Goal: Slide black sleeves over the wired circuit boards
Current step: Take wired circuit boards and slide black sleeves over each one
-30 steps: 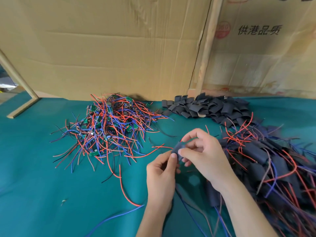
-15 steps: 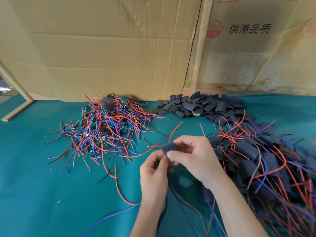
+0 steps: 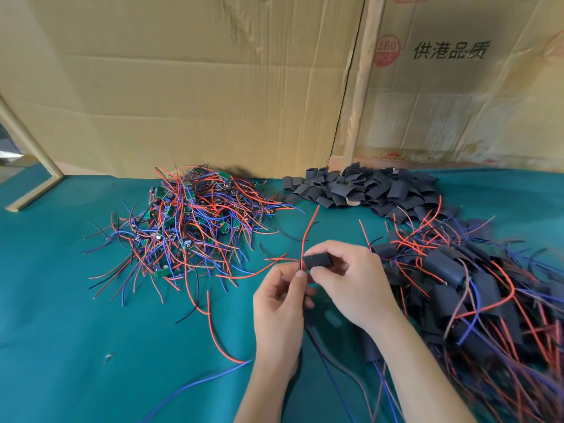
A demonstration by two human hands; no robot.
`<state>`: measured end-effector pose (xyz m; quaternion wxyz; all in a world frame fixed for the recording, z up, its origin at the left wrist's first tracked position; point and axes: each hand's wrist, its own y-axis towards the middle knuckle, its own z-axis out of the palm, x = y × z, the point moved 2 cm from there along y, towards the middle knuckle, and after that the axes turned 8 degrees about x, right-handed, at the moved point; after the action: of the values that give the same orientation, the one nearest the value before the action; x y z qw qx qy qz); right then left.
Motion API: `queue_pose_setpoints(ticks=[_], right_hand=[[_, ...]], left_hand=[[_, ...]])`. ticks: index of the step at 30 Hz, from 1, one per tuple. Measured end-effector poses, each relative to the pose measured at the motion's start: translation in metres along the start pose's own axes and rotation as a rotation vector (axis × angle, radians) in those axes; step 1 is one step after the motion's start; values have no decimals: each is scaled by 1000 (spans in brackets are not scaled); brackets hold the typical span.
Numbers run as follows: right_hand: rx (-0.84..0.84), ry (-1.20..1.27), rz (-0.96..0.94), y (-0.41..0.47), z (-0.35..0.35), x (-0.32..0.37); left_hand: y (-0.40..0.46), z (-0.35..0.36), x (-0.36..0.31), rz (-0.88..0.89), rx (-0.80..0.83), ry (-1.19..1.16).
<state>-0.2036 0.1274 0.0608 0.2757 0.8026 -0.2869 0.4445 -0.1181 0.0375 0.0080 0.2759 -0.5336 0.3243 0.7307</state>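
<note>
My right hand (image 3: 348, 282) grips a black sleeve (image 3: 317, 260) between thumb and fingers at the table's middle. A red wire (image 3: 306, 236) sticks up out of the sleeve's left end. My left hand (image 3: 282, 303) pinches that wire just left of the sleeve. The board inside the sleeve is hidden. A tangle of bare green circuit boards with red, blue and black wires (image 3: 186, 227) lies at the back left. Loose black sleeves (image 3: 360, 190) are heaped at the back centre. Sleeved boards with wires (image 3: 476, 294) pile up on the right.
A teal cloth (image 3: 61, 331) covers the table. Cardboard sheets (image 3: 189, 87) and a wooden post (image 3: 360, 83) stand along the back edge. A wooden frame (image 3: 33, 166) leans at the far left. Loose red and blue wires (image 3: 213, 340) trail in front of my left hand.
The sleeve has slid further along in my right hand and a red wire now pokes up from its left end. The view has shifted slightly.
</note>
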Motion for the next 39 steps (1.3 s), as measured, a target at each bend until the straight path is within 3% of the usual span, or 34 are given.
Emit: queue_pose_setpoints(ticks=[4, 10, 19, 25, 29, 34, 39], right_hand=[[-39, -174, -27, -2, 2, 3], [3, -346, -45, -3, 11, 9], [95, 107, 188, 0, 9, 2], [90, 265, 170, 0, 10, -6], [-72, 457, 161, 4, 5, -9], [-435, 1009, 184, 8, -29, -19], [-449, 1161, 228, 7, -33, -22]], left_hand=[[2, -3, 0, -67, -30, -110], [-1, 0, -2, 10, -8, 19], [0, -2, -4, 47, -42, 38], [1, -3, -2, 56, -45, 52], [0, -3, -1, 59, -35, 31], [0, -1, -2, 22, 49, -58], [-1, -1, -3, 17, 68, -79]])
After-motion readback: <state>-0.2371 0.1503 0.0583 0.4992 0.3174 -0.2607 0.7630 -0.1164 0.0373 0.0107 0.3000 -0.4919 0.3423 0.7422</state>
